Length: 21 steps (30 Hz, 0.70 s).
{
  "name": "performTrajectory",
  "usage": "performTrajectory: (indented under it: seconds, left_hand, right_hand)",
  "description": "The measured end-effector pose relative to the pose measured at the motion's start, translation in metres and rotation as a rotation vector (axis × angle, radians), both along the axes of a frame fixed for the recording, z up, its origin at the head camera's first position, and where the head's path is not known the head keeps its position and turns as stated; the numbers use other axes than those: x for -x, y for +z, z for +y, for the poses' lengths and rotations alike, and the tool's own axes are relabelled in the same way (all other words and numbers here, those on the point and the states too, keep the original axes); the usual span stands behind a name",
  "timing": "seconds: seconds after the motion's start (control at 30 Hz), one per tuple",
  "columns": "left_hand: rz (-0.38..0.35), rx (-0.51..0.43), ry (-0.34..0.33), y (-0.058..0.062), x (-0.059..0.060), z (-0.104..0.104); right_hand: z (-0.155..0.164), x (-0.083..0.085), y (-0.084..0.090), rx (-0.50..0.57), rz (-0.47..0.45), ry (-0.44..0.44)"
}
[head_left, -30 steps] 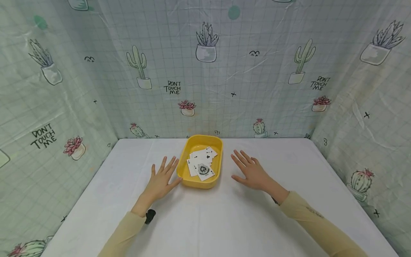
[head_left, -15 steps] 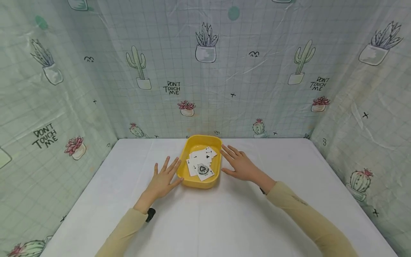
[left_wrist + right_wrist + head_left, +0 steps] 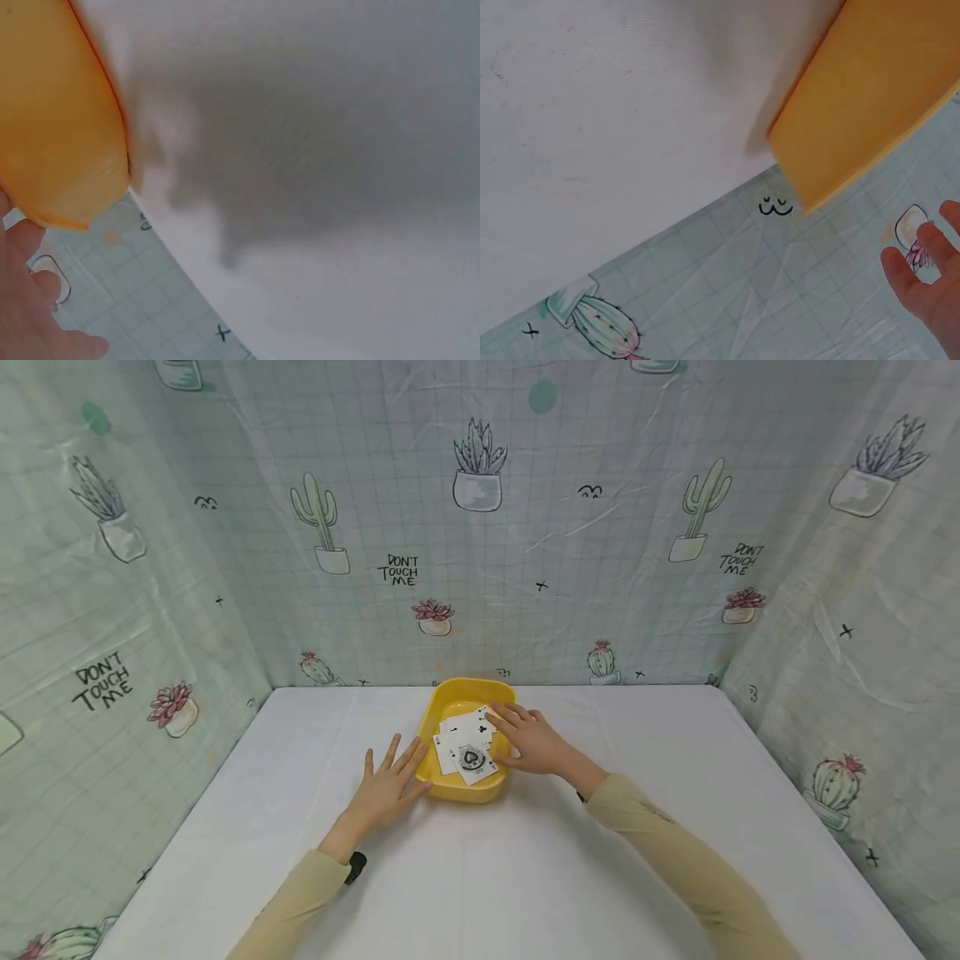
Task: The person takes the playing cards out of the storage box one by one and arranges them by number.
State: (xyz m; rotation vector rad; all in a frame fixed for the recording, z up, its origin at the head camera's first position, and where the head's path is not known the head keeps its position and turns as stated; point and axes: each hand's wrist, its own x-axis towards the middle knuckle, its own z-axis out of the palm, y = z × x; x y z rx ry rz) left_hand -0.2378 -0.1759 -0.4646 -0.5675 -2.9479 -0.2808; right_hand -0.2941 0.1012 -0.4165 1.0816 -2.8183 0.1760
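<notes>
A yellow plastic tray (image 3: 450, 791) stands at the back middle of the white table. Several playing cards (image 3: 467, 745) lie spread and overlapping in it, an ace of spades on top near the front. My left hand (image 3: 384, 789) is at the tray's left side, fingers spread, fingertips right at the rim. Over the tray's right rim reaches my right hand (image 3: 534, 743), its fingers above the cards at the right and holding nothing that shows. Both wrist views show the tray's outer wall (image 3: 60, 112), with part of each hand beside it.
The white table (image 3: 465, 877) extends on both sides and in front of the tray. A pale curtain (image 3: 540, 527) printed with cacti stands at the table's back edge and along both sides.
My right hand has moved left, from beside the tray to over its right rim and the cards. The left hand stays at the left rim. The cards lie as before.
</notes>
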Motion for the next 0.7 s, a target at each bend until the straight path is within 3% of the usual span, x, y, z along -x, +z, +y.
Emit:
performTrajectory:
  seconds: [0.37, 0.7]
  left_hand:
    - [0.0, 0.032, 0.009, -0.002, 0.001, 0.001]
    - [0.005, -0.002, 0.007, -0.004, 0.001, 0.002]
  right_hand:
    - [-0.026, 0.017, -0.008, -0.133, -0.044, -0.008]
    - [-0.044, 0.036, -0.023, -0.277, -0.097, -0.032]
